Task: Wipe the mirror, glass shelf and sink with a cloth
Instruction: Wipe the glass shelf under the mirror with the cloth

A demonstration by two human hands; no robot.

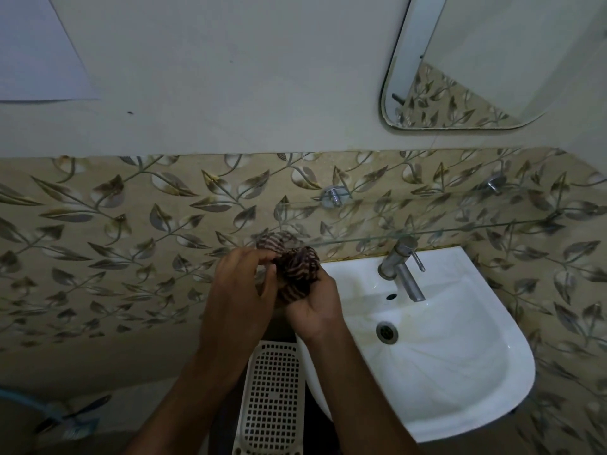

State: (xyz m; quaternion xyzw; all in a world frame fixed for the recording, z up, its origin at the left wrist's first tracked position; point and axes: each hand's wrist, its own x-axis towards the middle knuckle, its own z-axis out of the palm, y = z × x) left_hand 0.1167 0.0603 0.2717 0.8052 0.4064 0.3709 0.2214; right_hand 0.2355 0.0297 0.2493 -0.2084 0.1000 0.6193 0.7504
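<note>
Head view, looking down at a dim bathroom corner. Both hands are up in front of the wall, just left of the sink, and they share one thing: a striped cloth, bunched into a loose ball. The left hand comes in from the lower left, its fingers curled over and pinching the left edge of the cloth near the top. The right hand sits lower and to the right, palm turned up, fingers cupped and closed around the underside of the bundle. A fold of the cloth pokes up above both hands, against the leaf-patterned tiles.

The sink is white, wall-mounted, with a drain in the basin and an overflow hole above it. A chrome tap stands at the back rim, spout angled down over the basin. Just above the tap runs the glass shelf, clear, held by two chrome brackets on the tiles; the cloth is near its left end, though whether it touches the glass I cannot tell. The mirror hangs top right on the plain wall, well apart from the hands, reflecting more tile. A white perforated basket stands below the wrists, beside the sink.
</note>
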